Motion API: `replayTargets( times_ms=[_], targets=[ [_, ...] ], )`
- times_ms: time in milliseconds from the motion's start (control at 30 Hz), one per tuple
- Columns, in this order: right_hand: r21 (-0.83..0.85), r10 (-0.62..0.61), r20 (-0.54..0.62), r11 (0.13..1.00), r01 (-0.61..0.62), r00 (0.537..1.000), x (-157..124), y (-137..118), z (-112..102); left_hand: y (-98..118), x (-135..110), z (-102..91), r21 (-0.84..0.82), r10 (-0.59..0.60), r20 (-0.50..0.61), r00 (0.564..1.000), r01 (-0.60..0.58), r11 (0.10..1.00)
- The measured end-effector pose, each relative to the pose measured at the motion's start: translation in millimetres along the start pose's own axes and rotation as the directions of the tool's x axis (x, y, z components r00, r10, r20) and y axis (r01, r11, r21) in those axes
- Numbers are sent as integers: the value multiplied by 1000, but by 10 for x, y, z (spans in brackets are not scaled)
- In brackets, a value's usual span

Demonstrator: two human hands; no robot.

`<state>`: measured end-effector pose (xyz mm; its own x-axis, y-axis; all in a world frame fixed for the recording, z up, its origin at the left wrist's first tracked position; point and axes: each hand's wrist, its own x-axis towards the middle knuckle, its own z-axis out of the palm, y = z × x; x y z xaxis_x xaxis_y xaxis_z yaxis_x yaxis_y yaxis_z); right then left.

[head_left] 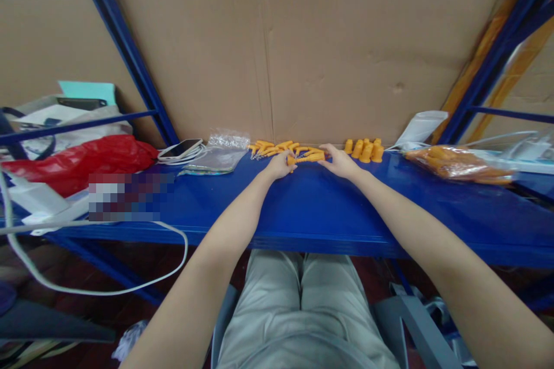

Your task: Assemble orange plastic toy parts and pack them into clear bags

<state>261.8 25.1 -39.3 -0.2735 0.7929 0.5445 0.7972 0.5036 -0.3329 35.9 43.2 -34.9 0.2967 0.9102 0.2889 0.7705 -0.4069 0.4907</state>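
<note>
On the blue shelf top, my left hand is closed, its fingertips around a small orange plastic piece. My right hand rests just to the right, thumb and forefinger apart at the ends of some orange pieces lying between the hands. Behind and left of them spreads a pile of slim orange plastic pieces with small metal chains among them. Several orange cup-shaped pieces stand upright right of my right hand. Fine detail of the small pieces is too small to tell.
Left of the pile lie a clear plastic bag and a phone on a coiled white cable. A red bag and a power strip are farther left. At right sits a clear bag of orange pieces. Cardboard stands behind.
</note>
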Motion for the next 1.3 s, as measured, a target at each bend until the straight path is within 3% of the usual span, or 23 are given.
replayTargets(
  times_ms=[200, 333, 833, 1100, 1300],
  targets=[
    [308, 188, 119, 927, -216, 975, 28, 50, 6, 34, -5, 7, 66, 63, -59, 996, -59, 996],
    [413, 259, 189, 854, -316, 947, 16, 22, -39, 72, -20, 4, 44, 65, -66, 996, -62, 997],
    [377, 378, 289, 800, -467, 880, -9, -100, -109, 88, -32, -7, 55, 86, -57, 995, -83, 995],
    [375, 414, 321, 770, -515, 852, -13, -132, -149, 46, 6, 38, -2, 129, -117, 985, -130, 992],
    [344, 446, 327, 766, -544, 833, -9, -198, -145, 51, -1, 34, 70, 148, -126, 981, -140, 988]
  ],
)
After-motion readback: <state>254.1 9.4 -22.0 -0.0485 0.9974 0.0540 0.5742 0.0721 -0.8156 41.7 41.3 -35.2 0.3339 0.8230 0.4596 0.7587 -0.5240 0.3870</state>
